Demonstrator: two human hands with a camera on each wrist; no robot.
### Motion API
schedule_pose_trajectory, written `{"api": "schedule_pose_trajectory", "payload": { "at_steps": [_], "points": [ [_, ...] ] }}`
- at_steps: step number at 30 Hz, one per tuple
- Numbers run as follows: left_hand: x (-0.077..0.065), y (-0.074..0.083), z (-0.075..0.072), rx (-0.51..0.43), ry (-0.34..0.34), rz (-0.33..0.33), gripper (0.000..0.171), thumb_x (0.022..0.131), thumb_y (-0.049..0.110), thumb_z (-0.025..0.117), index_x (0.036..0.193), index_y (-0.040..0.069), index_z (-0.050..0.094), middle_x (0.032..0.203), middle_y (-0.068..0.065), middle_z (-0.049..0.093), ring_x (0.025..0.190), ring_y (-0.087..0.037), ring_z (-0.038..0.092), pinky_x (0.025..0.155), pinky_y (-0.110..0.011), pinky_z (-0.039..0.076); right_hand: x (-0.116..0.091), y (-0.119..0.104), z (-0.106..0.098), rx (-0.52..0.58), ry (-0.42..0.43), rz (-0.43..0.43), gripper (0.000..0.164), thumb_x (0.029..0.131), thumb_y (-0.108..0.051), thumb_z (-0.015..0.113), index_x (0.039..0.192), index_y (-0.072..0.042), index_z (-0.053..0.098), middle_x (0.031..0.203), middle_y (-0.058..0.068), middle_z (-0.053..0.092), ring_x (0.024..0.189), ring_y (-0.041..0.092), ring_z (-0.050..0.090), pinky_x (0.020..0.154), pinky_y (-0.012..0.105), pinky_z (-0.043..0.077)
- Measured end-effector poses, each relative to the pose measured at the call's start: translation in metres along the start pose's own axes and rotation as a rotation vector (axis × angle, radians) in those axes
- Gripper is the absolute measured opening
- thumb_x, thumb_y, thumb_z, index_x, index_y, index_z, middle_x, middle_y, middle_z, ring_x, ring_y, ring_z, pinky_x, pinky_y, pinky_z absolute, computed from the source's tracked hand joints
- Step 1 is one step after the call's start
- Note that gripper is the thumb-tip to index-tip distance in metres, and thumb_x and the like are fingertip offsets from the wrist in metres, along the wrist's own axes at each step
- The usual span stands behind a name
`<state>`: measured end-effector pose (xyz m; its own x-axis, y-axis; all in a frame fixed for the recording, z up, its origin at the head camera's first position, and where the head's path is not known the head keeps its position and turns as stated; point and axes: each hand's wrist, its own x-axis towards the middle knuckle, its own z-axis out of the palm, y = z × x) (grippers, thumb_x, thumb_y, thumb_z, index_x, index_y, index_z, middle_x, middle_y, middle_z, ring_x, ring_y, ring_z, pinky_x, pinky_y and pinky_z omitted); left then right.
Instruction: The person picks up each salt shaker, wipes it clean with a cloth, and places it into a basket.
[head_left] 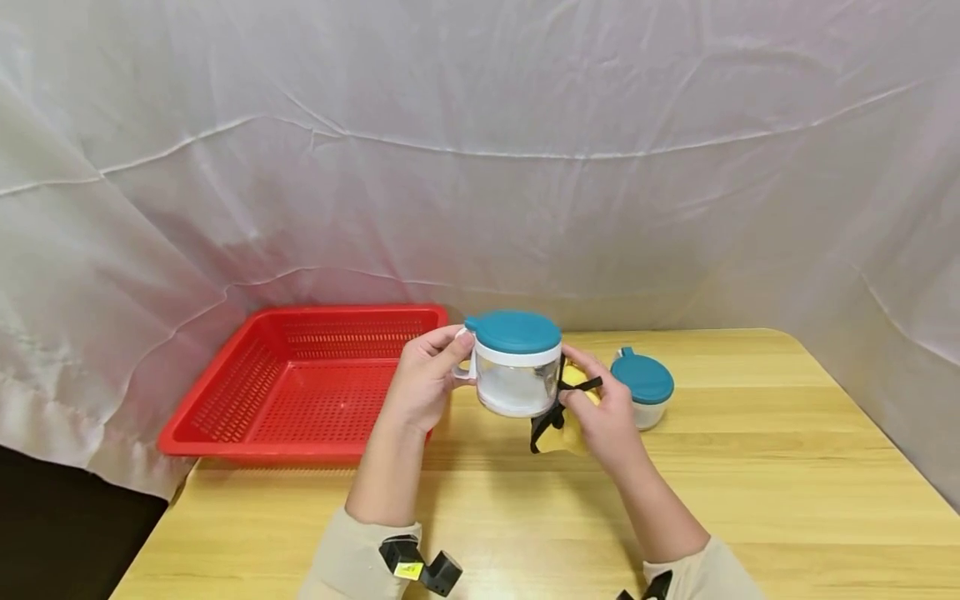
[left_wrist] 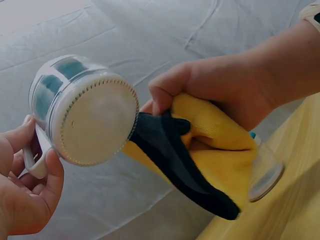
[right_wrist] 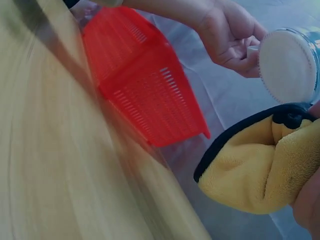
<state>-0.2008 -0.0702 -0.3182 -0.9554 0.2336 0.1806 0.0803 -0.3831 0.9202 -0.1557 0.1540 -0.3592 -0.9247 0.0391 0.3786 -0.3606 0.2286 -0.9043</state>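
Note:
A clear seasoning jar [head_left: 517, 385] with a blue lid and a white collar is held up above the table, with white contents showing inside. My left hand [head_left: 429, 377] grips its white side handle [left_wrist: 39, 159]. In my right hand [head_left: 602, 408] is a bunched yellow cloth [left_wrist: 215, 160] with black trim, pinched between thumb and fingers. The cloth's dark edge meets the jar's side in the head view. From the left wrist view, the jar's round ridged base [left_wrist: 100, 122] faces the camera.
A second blue-lidded jar [head_left: 643, 385] stands on the wooden table [head_left: 765, 467], just beyond my right hand. On the left sits a red perforated plastic basket [head_left: 270, 454], its near corner close behind my left forearm. Pale draped fabric [head_left: 480, 208] hangs behind the table.

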Motion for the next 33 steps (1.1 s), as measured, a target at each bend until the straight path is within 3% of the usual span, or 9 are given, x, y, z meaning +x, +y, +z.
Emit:
{"api": "schedule_pose_trajectory", "payload": {
  "at_steps": [3, 8, 15, 19, 24, 30, 33],
  "points": [
    [-0.001, -0.002, 0.004, 0.013, -0.046, -0.017, 0.016, 0.092, 0.010, 0.060, 0.087, 0.019, 0.072, 0.079, 0.004, 0.065, 0.076, -0.012, 0.059, 0.059, -0.027, 0.055, 0.001, -0.003, -0.005, 0.046, 0.041, 0.038, 0.056, 0.082, 0.008, 0.052, 0.131, -0.018, 0.056, 0.136, 0.000, 0.051, 0.124, 0.017, 0.045, 0.085, 0.018, 0.051],
    [-0.001, -0.004, 0.007, 0.024, -0.095, -0.028, 0.011, 0.090, 0.012, 0.062, 0.090, 0.017, 0.072, 0.081, 0.002, 0.066, 0.080, -0.014, 0.059, 0.060, -0.028, 0.056, 0.003, -0.008, -0.012, 0.032, 0.078, 0.007, 0.056, 0.083, 0.007, 0.052, 0.128, -0.025, 0.058, 0.135, -0.004, 0.052, 0.127, 0.012, 0.042, 0.086, 0.016, 0.048],
    [0.000, -0.006, 0.007, 0.016, -0.089, -0.029, 0.017, 0.091, 0.008, 0.060, 0.089, 0.018, 0.073, 0.080, 0.003, 0.066, 0.075, -0.011, 0.058, 0.056, -0.024, 0.053, 0.004, 0.002, -0.013, -0.040, -0.027, -0.138, 0.052, 0.080, 0.011, 0.054, 0.125, -0.014, 0.061, 0.126, 0.002, 0.057, 0.120, 0.014, 0.049, 0.093, 0.021, 0.046],
    [0.000, -0.006, 0.007, 0.006, -0.069, -0.011, 0.018, 0.091, 0.007, 0.060, 0.089, 0.019, 0.073, 0.079, 0.004, 0.066, 0.073, -0.011, 0.059, 0.055, -0.023, 0.053, 0.003, 0.007, -0.012, -0.100, -0.088, -0.155, 0.047, 0.080, 0.009, 0.056, 0.121, -0.013, 0.064, 0.125, -0.002, 0.058, 0.122, 0.012, 0.047, 0.100, 0.023, 0.041],
    [0.000, -0.006, 0.007, 0.005, -0.065, -0.006, 0.017, 0.091, 0.008, 0.060, 0.089, 0.019, 0.073, 0.079, 0.004, 0.066, 0.074, -0.011, 0.059, 0.055, -0.024, 0.053, 0.002, 0.006, -0.014, -0.146, -0.122, -0.156, 0.045, 0.080, 0.008, 0.059, 0.120, -0.011, 0.064, 0.126, -0.001, 0.058, 0.122, 0.014, 0.047, 0.098, 0.020, 0.041],
    [-0.001, -0.009, 0.007, 0.026, -0.143, -0.034, 0.013, 0.090, 0.012, 0.063, 0.091, 0.019, 0.074, 0.081, 0.004, 0.067, 0.077, -0.012, 0.060, 0.060, -0.025, 0.054, 0.003, -0.005, -0.021, -0.077, -0.045, -0.129, 0.052, 0.081, 0.008, 0.056, 0.125, -0.019, 0.062, 0.129, -0.001, 0.057, 0.124, 0.013, 0.047, 0.101, 0.043, 0.040],
    [-0.001, -0.011, 0.007, 0.011, -0.175, -0.040, 0.011, 0.089, 0.015, 0.064, 0.091, 0.019, 0.074, 0.081, 0.005, 0.067, 0.077, -0.012, 0.059, 0.061, -0.024, 0.054, 0.003, -0.008, -0.024, -0.053, -0.047, -0.102, 0.055, 0.083, 0.006, 0.053, 0.128, -0.024, 0.059, 0.132, -0.003, 0.054, 0.127, 0.011, 0.043, 0.102, 0.050, 0.036]
  ]
}}
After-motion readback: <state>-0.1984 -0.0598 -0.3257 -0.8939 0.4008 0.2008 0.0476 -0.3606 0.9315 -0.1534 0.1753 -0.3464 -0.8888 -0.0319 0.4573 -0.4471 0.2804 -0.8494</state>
